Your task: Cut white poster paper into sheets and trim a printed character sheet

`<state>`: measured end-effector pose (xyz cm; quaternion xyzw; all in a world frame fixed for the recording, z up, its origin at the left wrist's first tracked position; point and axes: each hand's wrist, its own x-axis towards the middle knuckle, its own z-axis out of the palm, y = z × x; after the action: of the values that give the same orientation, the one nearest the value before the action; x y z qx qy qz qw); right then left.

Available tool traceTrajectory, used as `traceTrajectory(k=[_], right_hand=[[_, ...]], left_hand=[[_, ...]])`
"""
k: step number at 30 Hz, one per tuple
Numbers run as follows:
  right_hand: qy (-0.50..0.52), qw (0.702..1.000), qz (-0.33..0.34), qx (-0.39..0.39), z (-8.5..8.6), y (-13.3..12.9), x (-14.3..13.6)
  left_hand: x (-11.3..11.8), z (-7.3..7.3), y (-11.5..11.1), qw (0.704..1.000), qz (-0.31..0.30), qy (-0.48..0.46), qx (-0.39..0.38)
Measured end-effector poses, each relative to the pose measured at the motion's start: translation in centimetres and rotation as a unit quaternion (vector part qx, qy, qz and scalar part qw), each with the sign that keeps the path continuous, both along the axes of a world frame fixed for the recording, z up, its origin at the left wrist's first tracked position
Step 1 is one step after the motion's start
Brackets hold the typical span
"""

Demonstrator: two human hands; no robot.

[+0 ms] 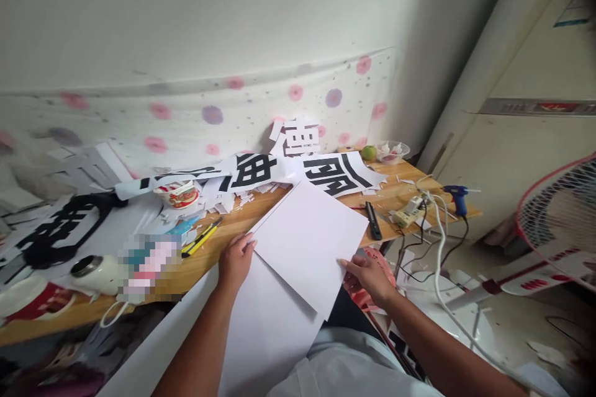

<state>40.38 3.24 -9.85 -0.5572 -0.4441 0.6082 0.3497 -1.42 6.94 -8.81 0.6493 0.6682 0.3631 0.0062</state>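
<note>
A square white sheet [311, 239] is held tilted over the table's front edge, its far corner near the printed papers. My left hand [235, 259] is closed on its left edge, and the fingers partly hide that edge. On the right edge, my right hand [365, 276] pinches the same sheet with the thumb on top. Beneath it a larger white sheet [261, 316] slopes down toward my lap. A yellow utility knife [202, 237] lies left of my left hand, and a black stick-like tool [373, 221] lies beyond my right hand.
Papers with black characters [330, 173] and white scraps cover the wooden table [272, 201]. An instant-noodle cup [177, 194] and a flask [95, 274] stand left. At right are a blue glue gun [459, 197], a power strip [410, 212], hanging cables and a fan [559, 217].
</note>
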Motion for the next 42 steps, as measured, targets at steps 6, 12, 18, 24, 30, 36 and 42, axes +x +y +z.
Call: traceTrajectory(k=[6,12,18,24,30,36,42], right_hand=[[0.173,0.985,-0.022,-0.013,0.2,-0.3,-0.2],[0.203,0.978,0.01,-0.037,-0.1,0.0,-1.0],[0.152,0.987,0.006,-0.047,-0.9,0.2,-0.9],[0.108,0.993,0.007,-0.055,0.3,0.1,-1.7],[-0.11,0.99,0.062,-0.055,1.1,0.5,-1.7],[-0.104,0.991,0.077,-0.037,-0.4,0.9,-0.9],[-0.17,0.981,0.058,0.079,-0.5,0.7,-0.6]], left_hand=[[0.1,-0.1,-0.1,1.0,0.003,-0.004,-0.009],[0.3,0.0,-0.3,1.0,0.002,-0.011,-0.01],[0.6,0.2,-0.5,1.0,0.008,-0.008,-0.007],[0.8,0.6,-0.6,0.999,0.041,-0.009,-0.029],[0.8,0.7,-0.5,0.999,0.044,-0.011,-0.029],[0.9,0.7,-0.4,0.999,0.045,-0.002,-0.031],[0.9,1.0,-0.5,0.999,0.03,0.017,-0.015]])
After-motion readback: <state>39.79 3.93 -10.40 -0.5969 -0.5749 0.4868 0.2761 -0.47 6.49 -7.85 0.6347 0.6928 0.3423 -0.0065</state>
